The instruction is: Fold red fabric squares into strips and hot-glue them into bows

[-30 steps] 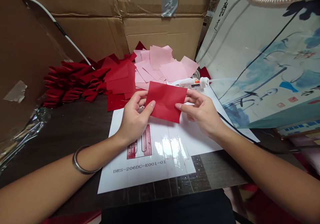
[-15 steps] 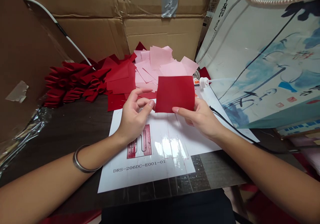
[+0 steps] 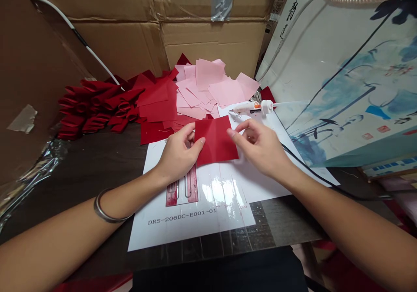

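Your left hand (image 3: 178, 154), curled, pinches the left edge of a red cloth square (image 3: 216, 141), which sits mid-frame on a white printed sheet (image 3: 228, 216). Your half-open right hand (image 3: 261, 146) has its thumb at the square's upper right edge; I can't tell if it grips.

We log a smooth, matt red cloth square (image 3: 216, 140), with matt pink squares (image 3: 208, 77) behind it. A white paper sheet (image 3: 224, 192) shines under glossy clear film. Also a dull wood-grain worktop (image 3: 87, 175), rough corrugated cardboard (image 3: 211, 44), a white plastic glue gun (image 3: 244, 107), a shiny metal bangle (image 3: 103, 211) and a semi-gloss paper bag (image 3: 339, 75).
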Demonstrator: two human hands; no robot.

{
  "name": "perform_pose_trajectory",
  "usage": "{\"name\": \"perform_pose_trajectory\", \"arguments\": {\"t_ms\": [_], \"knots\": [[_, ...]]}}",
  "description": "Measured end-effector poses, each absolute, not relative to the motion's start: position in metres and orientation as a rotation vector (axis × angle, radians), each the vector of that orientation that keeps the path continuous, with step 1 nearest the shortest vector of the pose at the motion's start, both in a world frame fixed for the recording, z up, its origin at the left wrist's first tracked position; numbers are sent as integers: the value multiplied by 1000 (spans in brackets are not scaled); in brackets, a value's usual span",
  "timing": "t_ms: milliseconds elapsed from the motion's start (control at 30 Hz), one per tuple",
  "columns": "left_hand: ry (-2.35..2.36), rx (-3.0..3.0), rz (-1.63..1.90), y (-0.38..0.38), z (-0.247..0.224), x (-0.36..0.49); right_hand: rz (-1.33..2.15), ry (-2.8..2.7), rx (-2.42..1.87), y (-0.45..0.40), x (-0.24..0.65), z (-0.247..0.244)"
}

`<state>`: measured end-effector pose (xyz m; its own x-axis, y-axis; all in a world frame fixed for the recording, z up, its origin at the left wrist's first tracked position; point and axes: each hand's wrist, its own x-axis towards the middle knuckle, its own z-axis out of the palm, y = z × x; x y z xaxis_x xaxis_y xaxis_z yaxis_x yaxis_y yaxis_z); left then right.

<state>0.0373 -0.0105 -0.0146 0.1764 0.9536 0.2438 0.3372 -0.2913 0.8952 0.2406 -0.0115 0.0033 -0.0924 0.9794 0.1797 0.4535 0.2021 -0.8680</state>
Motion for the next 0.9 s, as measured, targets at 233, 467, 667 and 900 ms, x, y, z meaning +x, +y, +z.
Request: {"name": "perform_pose_trajectory", "arguments": {"t_ms": [233, 467, 667, 900], "knots": [[1464, 1995, 1070, -4, -17, 31, 236, -1596, -1540, 8, 267, 12], [1412, 2032, 1101, 0, -21, 28, 15, -1733, -1771, 17, 278, 11], [1429, 1941, 1072, -1, -21, 29, -19, -1881, -2084, 22, 296, 20], [1463, 1965, 991, -1, -18, 30, 15, -1963, -1940, 33, 300, 4]]}}
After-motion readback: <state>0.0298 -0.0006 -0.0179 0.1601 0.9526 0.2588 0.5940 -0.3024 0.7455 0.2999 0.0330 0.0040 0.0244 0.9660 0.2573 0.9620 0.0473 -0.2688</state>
